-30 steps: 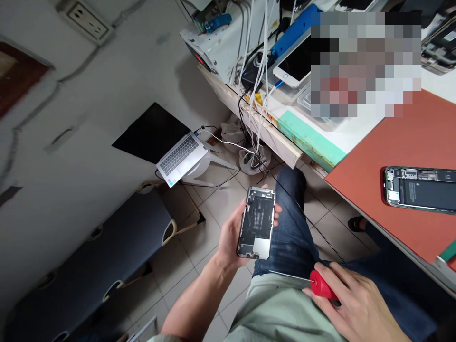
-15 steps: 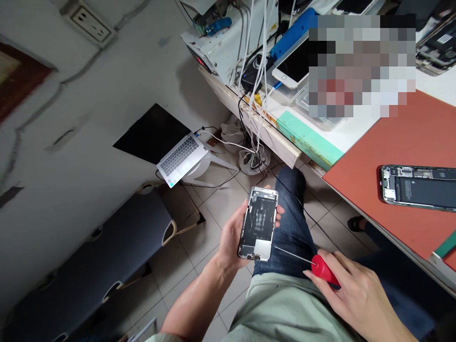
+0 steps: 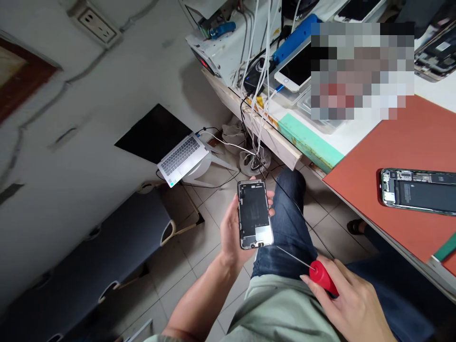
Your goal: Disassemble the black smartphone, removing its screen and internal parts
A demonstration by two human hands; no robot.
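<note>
While a big grey wall (image 3: 107, 85) fills the far left side, a white table (image 3: 356, 132) stands on the far right. A long blue-grey cot (image 3: 107, 237) is on the left, near the wall. A flat red mat (image 3: 374, 147) lies on the right side of the table. Blue jeans (image 3: 290, 213) cover a bent leg in the middle, and a light green shirt (image 3: 285, 308) is at the near edge. Left of the table, a white stool (image 3: 199, 170) holds up an open laptop (image 3: 183, 154) with a black screen.

The left hand (image 3: 230, 232) is in the middle. It is half curled around a flat phone part (image 3: 253, 209), and fingertips peek out past the right edge. The right hand (image 3: 351, 292) is at the near right, with its thumb and fingers closed around the red handle of a screwdriver (image 3: 323, 278).

On the mat, to the right, lies an open phone (image 3: 420, 190) with its insides showing. The phone part is black and silver, and it is up in the left hand, beside the bent leg. The screwdriver is the thinnest. Its metal rod points left, and the tip is just beside the near right corner of the phone part, with a little gap.
</note>
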